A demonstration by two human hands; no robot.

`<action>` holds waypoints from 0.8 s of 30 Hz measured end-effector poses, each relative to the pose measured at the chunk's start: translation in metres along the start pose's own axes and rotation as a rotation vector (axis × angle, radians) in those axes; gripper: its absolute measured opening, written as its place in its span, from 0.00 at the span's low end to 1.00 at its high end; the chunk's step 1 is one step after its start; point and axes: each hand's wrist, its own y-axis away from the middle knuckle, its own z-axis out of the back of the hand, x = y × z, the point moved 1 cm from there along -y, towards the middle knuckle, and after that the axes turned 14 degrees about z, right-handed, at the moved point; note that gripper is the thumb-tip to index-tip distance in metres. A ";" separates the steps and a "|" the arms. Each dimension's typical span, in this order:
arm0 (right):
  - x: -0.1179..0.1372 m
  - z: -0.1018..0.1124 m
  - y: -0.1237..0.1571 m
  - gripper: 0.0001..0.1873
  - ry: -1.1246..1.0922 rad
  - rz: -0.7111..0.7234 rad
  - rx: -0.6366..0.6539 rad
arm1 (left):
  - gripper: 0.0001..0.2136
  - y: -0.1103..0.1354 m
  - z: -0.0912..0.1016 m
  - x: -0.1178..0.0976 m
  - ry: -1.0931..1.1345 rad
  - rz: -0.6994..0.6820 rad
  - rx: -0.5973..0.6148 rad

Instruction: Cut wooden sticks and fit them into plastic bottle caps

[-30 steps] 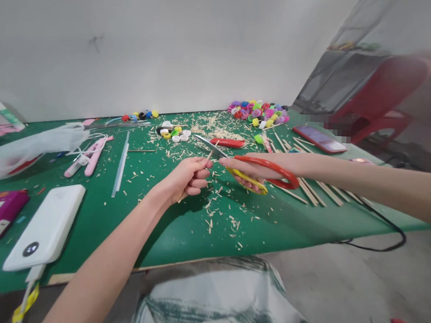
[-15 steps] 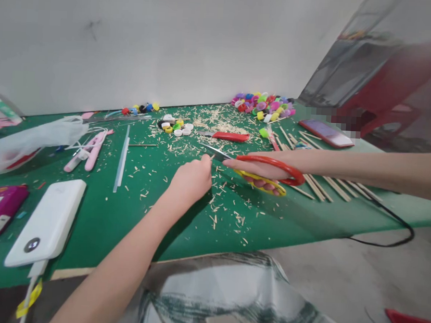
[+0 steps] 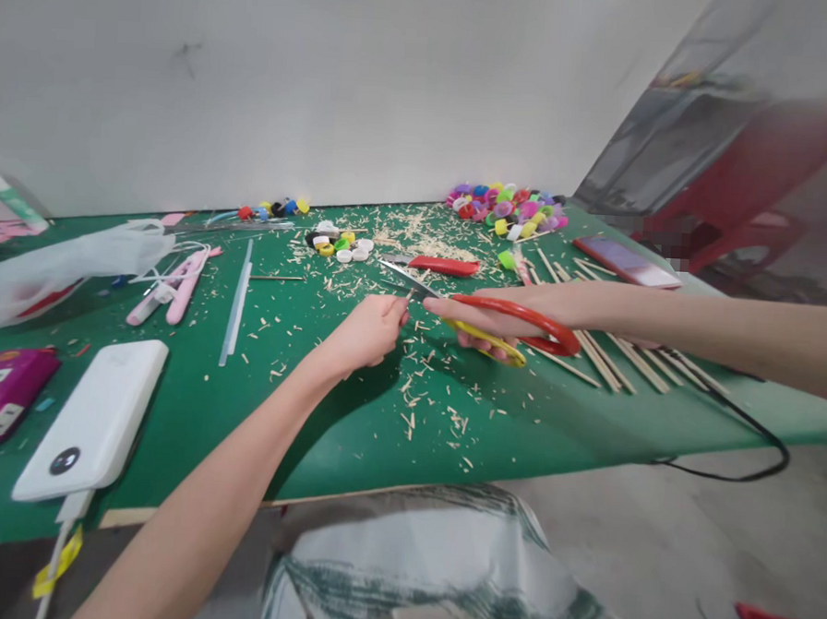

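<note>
My left hand (image 3: 372, 331) is closed in a pinch above the green table, with the tip of a thin wooden stick (image 3: 410, 295) showing at its fingertips. Most of that stick is hidden by the fingers. My right hand (image 3: 478, 320) is wrapped round a pair of scissors (image 3: 557, 328) with a red and a yellow handle. Their metal blades point left and lie right beside the stick's tip. Whether the blades touch the stick I cannot tell. Pale wood shavings (image 3: 413, 420) are scattered over the table below and around both hands.
Behind the hands lie a red utility knife (image 3: 444, 266) and small coloured rings (image 3: 506, 206) in heaps. Several wooden sticks (image 3: 597, 361) and a phone (image 3: 625, 261) are on the right. A white power bank (image 3: 96, 413), purple power strip (image 3: 7, 394) and plastic bag (image 3: 76, 259) occupy the left.
The yellow scissor handle has moved up and left, nearer the red one. My left hand has turned slightly, showing more of its fingers, and still pinches the stick.
</note>
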 end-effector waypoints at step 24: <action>-0.004 0.002 -0.021 0.35 0.086 0.095 -0.310 | 0.15 -0.001 0.006 0.002 -0.383 0.137 -0.151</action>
